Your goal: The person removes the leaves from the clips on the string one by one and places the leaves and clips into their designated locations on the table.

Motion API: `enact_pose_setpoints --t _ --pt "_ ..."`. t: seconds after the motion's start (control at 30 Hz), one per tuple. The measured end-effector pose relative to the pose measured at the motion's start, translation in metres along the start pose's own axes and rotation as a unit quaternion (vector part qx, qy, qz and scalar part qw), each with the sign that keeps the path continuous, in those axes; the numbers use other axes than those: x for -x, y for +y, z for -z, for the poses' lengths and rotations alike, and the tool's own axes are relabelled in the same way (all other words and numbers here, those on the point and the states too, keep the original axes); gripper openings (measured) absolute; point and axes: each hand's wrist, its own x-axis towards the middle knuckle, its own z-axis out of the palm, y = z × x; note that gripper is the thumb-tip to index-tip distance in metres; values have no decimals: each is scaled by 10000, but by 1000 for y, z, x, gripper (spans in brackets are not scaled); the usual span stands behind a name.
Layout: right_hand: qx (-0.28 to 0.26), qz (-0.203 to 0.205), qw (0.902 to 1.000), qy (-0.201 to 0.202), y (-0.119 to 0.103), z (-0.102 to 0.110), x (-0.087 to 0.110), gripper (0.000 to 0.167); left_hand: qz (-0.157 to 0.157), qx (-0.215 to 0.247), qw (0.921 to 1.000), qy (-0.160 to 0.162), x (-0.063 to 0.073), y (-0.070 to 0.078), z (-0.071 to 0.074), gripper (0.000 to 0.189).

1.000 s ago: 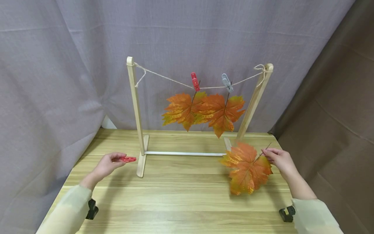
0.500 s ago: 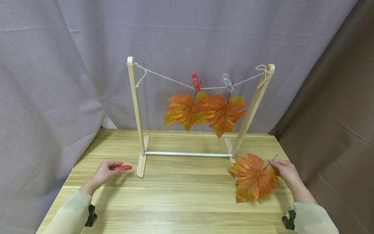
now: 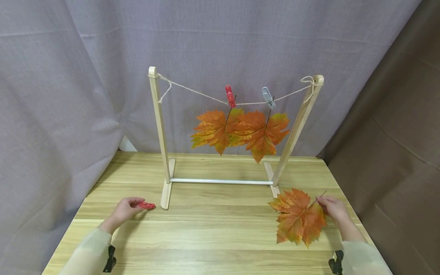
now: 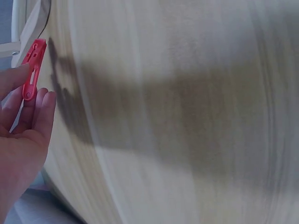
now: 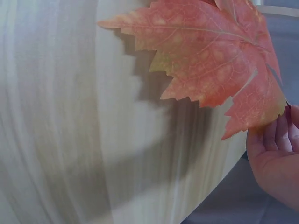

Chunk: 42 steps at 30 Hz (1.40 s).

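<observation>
My left hand (image 3: 123,212) pinches a red clothespin (image 3: 146,206) low over the table, left of the wooden stand's foot. In the left wrist view the clothespin (image 4: 34,70) sits between thumb and fingers. On the other side, my right hand (image 3: 334,209) pinches the stem of an orange artificial maple leaf (image 3: 300,217); the right wrist view shows the leaf (image 5: 201,51) with its shadow on the wood beneath. Two similar leaves hang from a string (image 3: 196,91), one leaf (image 3: 216,130) by a red clothespin (image 3: 230,96), the other leaf (image 3: 264,133) by a grey clothespin (image 3: 268,98).
The wooden stand has a left post (image 3: 159,126), a right post (image 3: 298,130) and a white crossbar (image 3: 220,181) near the table (image 3: 192,229). A grey curtain (image 3: 220,46) hangs behind, and a brown curtain (image 3: 395,152) falls along the right side.
Both hands have come lower and nearer to me, carrying the red clothespin and the leaf with them. The hanging leaves and the stand have stayed in place.
</observation>
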Motion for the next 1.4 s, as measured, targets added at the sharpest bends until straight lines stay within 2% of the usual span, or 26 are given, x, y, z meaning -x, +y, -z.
enact_pose_setpoints --t 0.1,0.27,0.47,0.63,0.7,0.8,0.9,1.0,1.1,1.23,1.33,1.4 --pt "182 -118 9998 38 -1 -2 3 54 40 -10 10000 -42 0 -2 -2 36" --pt "130 -261 9995 90 3 -2 4 55 135 -158 9998 44 0 -3 -4 35" --pt "-133 -299 9994 132 6 -1 6 52 121 -395 9989 230 1 -3 -7 34" --pt "-421 -313 9984 192 11 3 2 51 55 -319 9992 223 1 -2 -7 36" --pt "-714 -248 9969 240 23 8 -8 48 42 -260 9995 171 1 -1 -5 38" --pt "-1186 -175 9926 207 50 17 -30 27 32 -338 9993 187 1 5 0 39" --pt "-1637 -134 9861 258 78 26 -56 9 -34 -426 9985 340 0 13 6 40" --pt "-1751 11 9841 305 92 34 -76 10 -159 -439 9978 461 -3 22 12 40" --pt "-1770 173 9835 335 97 39 -87 23 -317 -355 9976 507 -7 33 19 41" --pt "-1734 352 9841 142 77 43 -81 30 -440 -221 9976 488 -11 51 30 44" --pt "-1531 511 9868 -91 27 36 -48 17 -532 -190 9973 475 -13 65 37 45" --pt "-1593 664 9848 -196 -12 28 -21 10 -600 -154 9970 454 -15 75 40 45"
